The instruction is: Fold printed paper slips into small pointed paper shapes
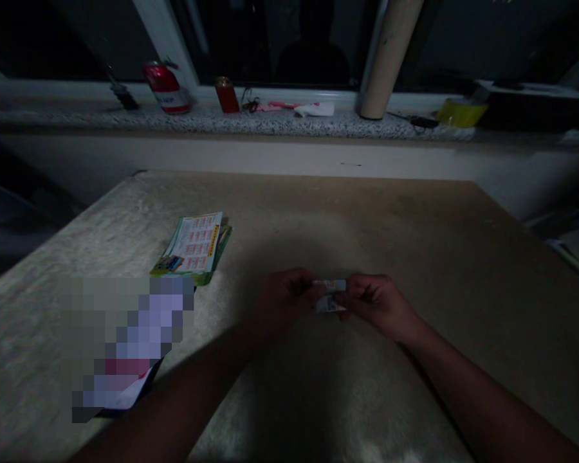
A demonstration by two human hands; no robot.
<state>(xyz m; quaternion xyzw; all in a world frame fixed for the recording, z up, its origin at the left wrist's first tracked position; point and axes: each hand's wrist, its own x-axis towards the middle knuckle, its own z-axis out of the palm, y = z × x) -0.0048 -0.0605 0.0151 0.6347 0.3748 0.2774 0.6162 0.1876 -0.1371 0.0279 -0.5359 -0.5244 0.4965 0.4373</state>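
Left hand [285, 294] and right hand [379, 303] pinch opposite ends of a small printed paper [326, 306] — holding it between them over the table [390, 225]. Well to the left lie green-edged leaflets [193, 243] (stacked slightly askew), and just nearer the person, a flat object [142, 334] with a dark edge — mostly pixelated, so unidentifiable.

We see a pale slip [330, 287], a green-edged leaflet [196, 241] and a red-and-white can [166, 87]. Our sill [270, 122] is speckled grey.
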